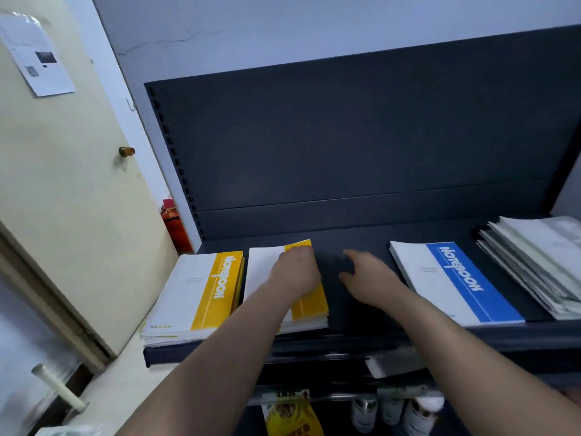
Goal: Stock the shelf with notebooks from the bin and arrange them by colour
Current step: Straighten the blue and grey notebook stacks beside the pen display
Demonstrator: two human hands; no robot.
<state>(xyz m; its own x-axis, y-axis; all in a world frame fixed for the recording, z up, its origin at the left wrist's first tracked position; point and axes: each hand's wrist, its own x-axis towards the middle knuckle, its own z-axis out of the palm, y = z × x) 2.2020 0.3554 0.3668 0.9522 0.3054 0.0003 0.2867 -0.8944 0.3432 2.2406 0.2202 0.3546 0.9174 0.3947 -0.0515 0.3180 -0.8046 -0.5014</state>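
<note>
The notebooks lie in flat stacks along a dark blue-grey metal shelf. At its left end sits a stack of white notebooks with a yellow band printed "Notebook", its near-left corner jutting over the shelf's front edge. Just beside it on the right is a second yellow-banded stack. The left hand lies palm down on this stack's top cover, its fingers laid forward toward the far edge, resting there and not wrapped round anything.

The right hand hovers over the bare stretch of shelf between the second yellow stack and a stack of white notebooks with a blue band. Its fingers are spread, loosely bent, and hold nothing. At the right end, close beside the blue one, is a fanned, untidy stack of pale grey-white booklets.

Behind the stacks rises the shelf unit's dark back panel. To the left stands a cream door with a brass knob and a printed sheet of paper stuck on it. A red fire extinguisher shows between door and shelf unit. Below the shelf hang a yellow packet and white bottles.
</note>
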